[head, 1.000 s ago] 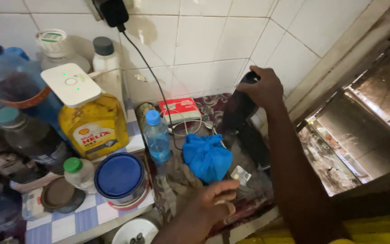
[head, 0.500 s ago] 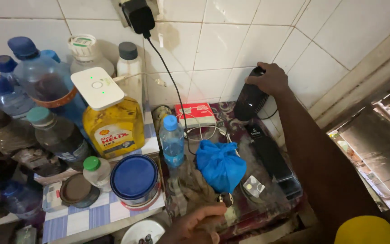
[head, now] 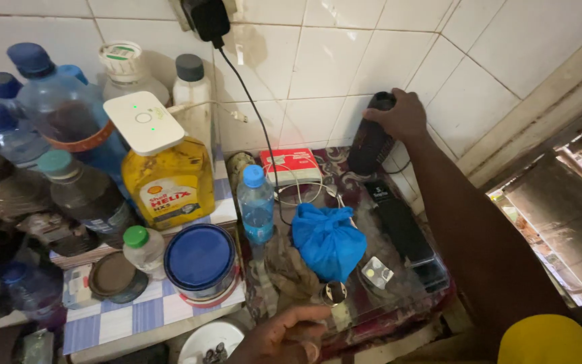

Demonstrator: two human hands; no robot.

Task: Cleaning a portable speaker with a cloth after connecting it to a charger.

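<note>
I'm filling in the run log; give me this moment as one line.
right hand: gripping top of upright black cylinder speaker by tiled wall | left hand: resting at shelf edge, near blue bag | holding: speaker only

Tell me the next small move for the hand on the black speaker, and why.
Probably lift the speaker straight up off the table. The right hand already wraps its top, and it stands upright in the tiled corner, with a remote lying just in front. The left hand rests low near the table's front edge, by a small metal cup, holding nothing.
</note>
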